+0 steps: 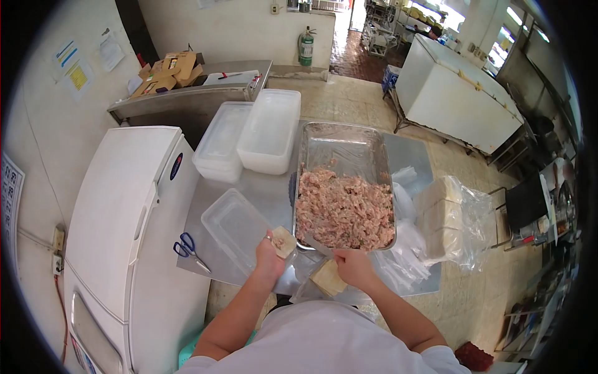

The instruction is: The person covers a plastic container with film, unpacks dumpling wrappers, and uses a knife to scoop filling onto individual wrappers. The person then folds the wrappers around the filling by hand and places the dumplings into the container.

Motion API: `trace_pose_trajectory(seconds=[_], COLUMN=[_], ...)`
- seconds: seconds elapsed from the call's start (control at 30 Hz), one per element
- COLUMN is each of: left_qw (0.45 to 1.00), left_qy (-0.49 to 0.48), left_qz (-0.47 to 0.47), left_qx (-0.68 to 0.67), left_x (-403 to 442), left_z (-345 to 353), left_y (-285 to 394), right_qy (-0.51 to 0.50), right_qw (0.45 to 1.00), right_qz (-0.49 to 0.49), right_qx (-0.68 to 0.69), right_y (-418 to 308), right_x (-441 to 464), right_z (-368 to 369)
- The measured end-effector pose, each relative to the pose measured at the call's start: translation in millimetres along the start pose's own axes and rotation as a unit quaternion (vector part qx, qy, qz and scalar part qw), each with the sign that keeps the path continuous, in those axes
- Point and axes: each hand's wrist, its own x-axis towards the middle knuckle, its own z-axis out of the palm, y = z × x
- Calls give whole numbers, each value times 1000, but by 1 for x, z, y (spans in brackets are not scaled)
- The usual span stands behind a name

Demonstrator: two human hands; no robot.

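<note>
My left hand [268, 260] is closed around a square dumpling wrapper [284, 243], which carries a small dab of meat. It hovers by the near right corner of a translucent plastic container [232, 219]. At the near edge of a metal tray [339, 144], my right hand [354, 268] grips a flat-bladed spatula [319, 244]; its handle is hidden in my fist. Pinkish minced meat filling [346, 209] covers the nearer part of the tray. Just below my right hand lies a stack of pale wrappers [328, 278] on plastic film.
Blue-handled scissors [192, 251] lie at the table's left. Lidded plastic containers [223, 140] and another stacked container [269, 131] stand behind. Bagged wrapper blocks [439, 212] and crumpled plastic bags [408, 262] are at right. A white fridge [118, 206] borders the left side.
</note>
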Motion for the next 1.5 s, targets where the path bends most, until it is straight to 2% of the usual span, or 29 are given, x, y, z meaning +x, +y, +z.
trace_pose_trajectory(seconds=[0.1,0.2,0.3,0.4,0.6,0.73,0.83,0.9,1.0,1.03,1.07,1.1,1.13,1.2,1.23,1.3,1.33,1.4,1.43,1.5], left_qw=[1000,1000,998,994,993,991,973,981,980,977,974,970,966,907,852,796,766,727,703,674], left_qy=[3,-13,-38,-67,-71,-92,-198,-177,-181,-189,-197,-205,-213,-185,-165,-196,-210,-205,-202,-224], left_qz=[-4,-5,-25,-40,-29,-52,-70,-66,-84,-92,-87,-83,-78,-7,28,23,21,127,180,227], left_qx=[8,-1,-37,-82,-92,-84,-99,-51,14,35,65,96,127,379,496,572,608,643,658,667], left_x=[-6,-19,-41,-43,-34,-42,-36,-42,-66,-71,-73,-75,-76,-75,-75,-77,-81,-89,-91,-94], left_z=[3,9,27,33,22,27,22,31,50,52,48,42,38,31,30,38,44,51,54,56], left_y=[1,8,18,24,32,31,30,32,52,60,68,76,82,88,89,89,88,87,88,91], right_qy=[-34,-4,80,125,132,149,121,100,32,-32,-96,-157,-162,-172,-145,-85,-49,25,26,27], right_qw=[977,973,992,979,977,970,975,980,990,966,900,794,789,778,839,930,959,983,986,990], right_qz=[85,54,-92,-145,-132,-167,-156,-148,-97,17,130,237,234,229,166,36,-23,-141,-140,-136], right_qx=[190,224,43,-71,-102,-91,-100,-86,93,254,405,537,544,559,497,355,279,118,85,19], right_y=[-1,-2,-40,-50,-62,-72,-62,-56,-31,-37,-45,-52,-57,-62,-61,-61,-62,-69,-73,-81], right_x=[-9,-17,-26,-29,-50,-41,-37,-39,-35,-34,-34,-34,-36,-38,-39,-41,-42,-45,-46,-47], right_z=[0,9,-5,4,-21,-15,0,2,20,13,5,-4,-9,-15,-11,-2,-4,-14,-21,-38])
